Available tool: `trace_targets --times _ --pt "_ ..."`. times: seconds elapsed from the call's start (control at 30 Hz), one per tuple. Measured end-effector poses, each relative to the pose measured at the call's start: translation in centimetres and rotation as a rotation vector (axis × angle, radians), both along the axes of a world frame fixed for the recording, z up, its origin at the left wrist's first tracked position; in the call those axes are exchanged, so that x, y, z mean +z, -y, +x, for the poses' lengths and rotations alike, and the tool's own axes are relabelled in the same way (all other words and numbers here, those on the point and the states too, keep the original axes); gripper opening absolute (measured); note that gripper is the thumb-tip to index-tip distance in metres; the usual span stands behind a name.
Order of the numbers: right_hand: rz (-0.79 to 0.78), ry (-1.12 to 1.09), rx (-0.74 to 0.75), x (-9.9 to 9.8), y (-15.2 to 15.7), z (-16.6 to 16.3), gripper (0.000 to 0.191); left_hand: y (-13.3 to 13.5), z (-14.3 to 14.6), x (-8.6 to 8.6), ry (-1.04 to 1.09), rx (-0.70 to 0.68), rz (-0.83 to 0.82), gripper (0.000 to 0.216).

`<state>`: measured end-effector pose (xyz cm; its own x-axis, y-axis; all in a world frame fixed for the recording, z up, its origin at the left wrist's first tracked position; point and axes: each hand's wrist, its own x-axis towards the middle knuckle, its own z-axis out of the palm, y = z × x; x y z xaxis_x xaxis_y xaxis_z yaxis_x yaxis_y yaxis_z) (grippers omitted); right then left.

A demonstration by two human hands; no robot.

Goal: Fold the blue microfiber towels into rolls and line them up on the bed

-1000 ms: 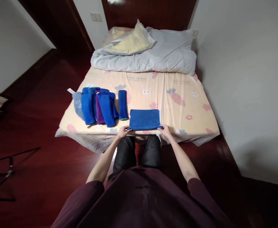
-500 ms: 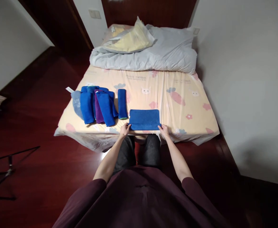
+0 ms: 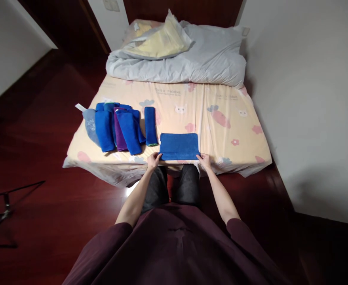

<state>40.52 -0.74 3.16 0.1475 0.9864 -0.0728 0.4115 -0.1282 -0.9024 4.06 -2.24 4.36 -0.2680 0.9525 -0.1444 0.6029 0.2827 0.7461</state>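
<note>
Change: a second ago I had the near edge of the blue towel [image 3: 179, 146] lifted a little at both corners; now it lies flat on the bed [image 3: 221, 134], and my view has tipped so everything sits slightly higher in frame.
Left hand: my left hand [image 3: 153, 160] rests at the towel's near left corner, fingers curled onto the edge; whether I am pinching cloth or only pressing on it, I cannot tell.
Right hand: my right hand [image 3: 204, 160] mirrors it at the near right corner, fingertips on the hem, and the grip is just as unclear.
Towel, place: flat at the near edge of the bed, directly ahead of my knees, just right of the rolled towels [image 3: 123, 126].
Towel, look: deep blue, plush, folded to a tidy wide rectangle with straight sides and square corners; it looks soft and a little thick, several layers deep.
Step in hand: I judge I am at the fold-and-roll stage, with the folded piece squared up and both hands set on the near hem.
Next move: it calls for both hands working evenly, turning the near hem over tightly and keeping the sides in line so the roll does not skew.
Neighbours: left of the towel lie blue rolls and a purple one side by side; beyond it, at the head of the bed, a grey duvet [image 3: 191, 63] is heaped.
</note>
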Motion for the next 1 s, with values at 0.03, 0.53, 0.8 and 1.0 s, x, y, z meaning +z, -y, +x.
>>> trace_targets --times 0.03,0.53,0.8,1.0 --pt "0.002 0.001 -0.004 -0.1 0.0 0.0 0.037 0.0 0.0 0.0 -0.001 -0.006 0.003 0.034" --pt "-0.03 0.125 -0.068 1.1 -0.2 -0.7 0.028 -0.3 -0.3 0.1 -0.014 -0.055 0.067 0.028" --pt "0.199 0.477 0.051 3.8 1.9 -1.5 0.039 1.3 0.0 1.7 -0.181 -0.289 0.304 0.037" --pt "0.307 0.683 0.475 4.5 3.1 -2.4 0.046 2.3 2.1 1.3 -0.406 -0.646 0.301 0.053"
